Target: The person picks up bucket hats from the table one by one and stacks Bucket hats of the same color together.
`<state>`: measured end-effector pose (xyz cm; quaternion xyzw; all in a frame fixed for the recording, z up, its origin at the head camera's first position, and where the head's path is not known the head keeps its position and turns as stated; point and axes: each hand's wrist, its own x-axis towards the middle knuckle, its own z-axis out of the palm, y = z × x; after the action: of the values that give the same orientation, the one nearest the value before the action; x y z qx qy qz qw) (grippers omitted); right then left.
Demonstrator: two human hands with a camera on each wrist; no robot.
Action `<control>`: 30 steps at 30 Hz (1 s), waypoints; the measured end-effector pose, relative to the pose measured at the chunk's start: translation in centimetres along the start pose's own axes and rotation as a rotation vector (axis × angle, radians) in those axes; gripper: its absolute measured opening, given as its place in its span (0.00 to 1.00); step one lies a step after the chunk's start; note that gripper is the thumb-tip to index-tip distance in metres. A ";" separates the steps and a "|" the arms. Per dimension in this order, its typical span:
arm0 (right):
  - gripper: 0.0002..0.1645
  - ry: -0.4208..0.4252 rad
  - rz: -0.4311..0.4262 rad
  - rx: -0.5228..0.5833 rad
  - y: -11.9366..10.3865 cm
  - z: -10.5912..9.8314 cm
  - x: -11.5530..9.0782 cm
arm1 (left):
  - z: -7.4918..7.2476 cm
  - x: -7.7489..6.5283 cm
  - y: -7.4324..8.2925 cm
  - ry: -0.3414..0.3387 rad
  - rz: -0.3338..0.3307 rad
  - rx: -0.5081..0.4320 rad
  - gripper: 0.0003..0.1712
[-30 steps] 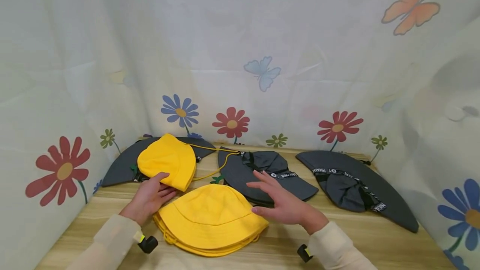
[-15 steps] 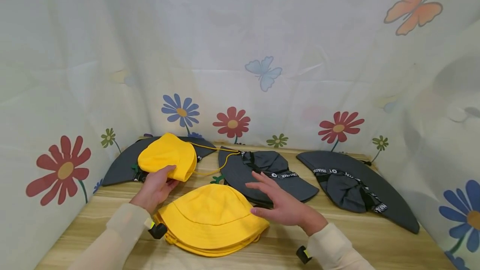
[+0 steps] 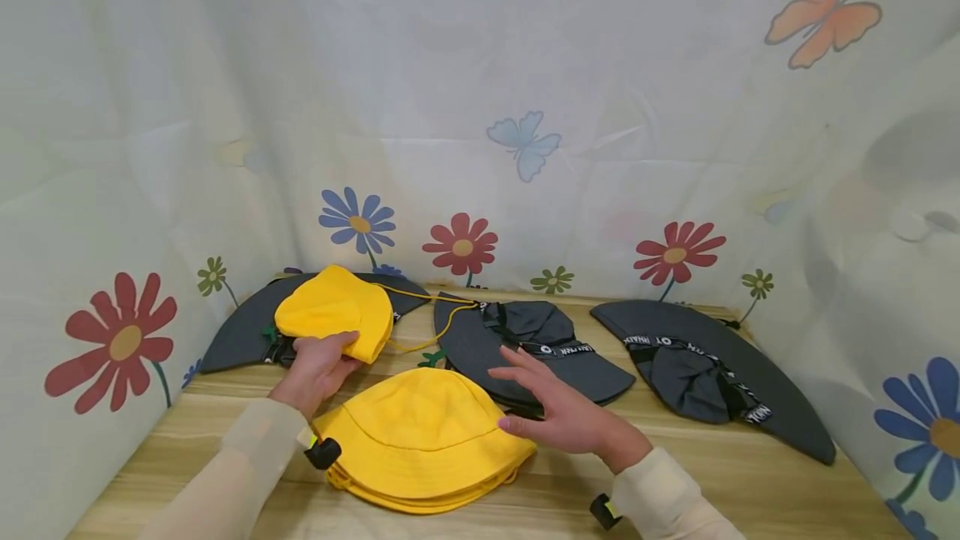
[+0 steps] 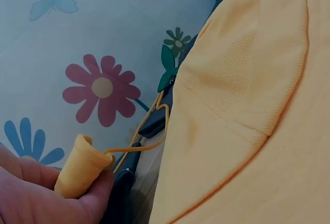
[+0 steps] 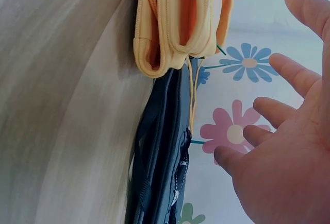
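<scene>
My left hand (image 3: 318,369) pinches the brim of a folded yellow bucket hat (image 3: 330,307) at the back left, thumb on the upper side. Its yellow cord trails right toward the middle dark hat. In the left wrist view the hand's fingers grip a rolled edge of that hat (image 4: 82,167). In front lies a stack of folded yellow bucket hats (image 3: 427,440), crown away from me. My right hand (image 3: 566,411) hovers at the right of this stack with fingers spread, holding nothing; the right wrist view shows its palm (image 5: 289,177) apart from the hats.
Along the back lie folded dark grey bucket hats: one at the left (image 3: 236,327) partly under the yellow hat, a middle pile (image 3: 480,357), and one at the right (image 3: 780,390). A flower-printed curtain (image 3: 450,65) encloses the wooden tabletop (image 3: 750,490) at back and sides.
My left hand has slid right along the small yellow hat's brim and now pinches it with the thumb on top. The brim's near edge has lifted slightly. The right hand stays nearly still.
</scene>
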<state>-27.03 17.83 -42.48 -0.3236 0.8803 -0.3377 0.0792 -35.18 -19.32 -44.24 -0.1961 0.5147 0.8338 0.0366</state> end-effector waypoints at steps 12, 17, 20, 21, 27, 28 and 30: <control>0.43 0.008 -0.009 0.023 0.0 0.4 0.3 | 4.0 -3.1 4.8 0.043 0.375 0.561 0.50; 0.43 0.009 -0.034 0.031 -0.4 0.4 0.6 | 6.4 -5.1 6.6 0.011 0.603 0.850 0.38; 0.43 0.025 -0.032 0.026 -0.7 0.2 0.7 | 7.7 -6.3 7.3 0.008 0.748 0.982 0.30; 0.43 0.033 -0.031 0.024 -0.8 0.1 0.7 | 8.1 -6.7 7.5 0.006 0.794 1.010 0.28; 0.46 0.087 -0.024 0.008 -1.1 -0.3 0.9 | 10.1 -9.3 8.4 -0.041 1.042 1.086 0.21; 0.47 0.096 -0.026 0.004 -1.1 -0.4 1.0 | 10.4 -9.8 8.6 -0.055 1.073 1.089 0.21; 0.47 0.117 -0.032 -0.004 -1.2 -0.6 1.1 | 11.0 -10.8 9.0 -0.082 1.131 1.094 0.19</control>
<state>-27.42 16.80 -41.17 -0.3175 0.8789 -0.3554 0.0213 -30.85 -12.44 -28.36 0.1723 0.8720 0.3605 -0.2829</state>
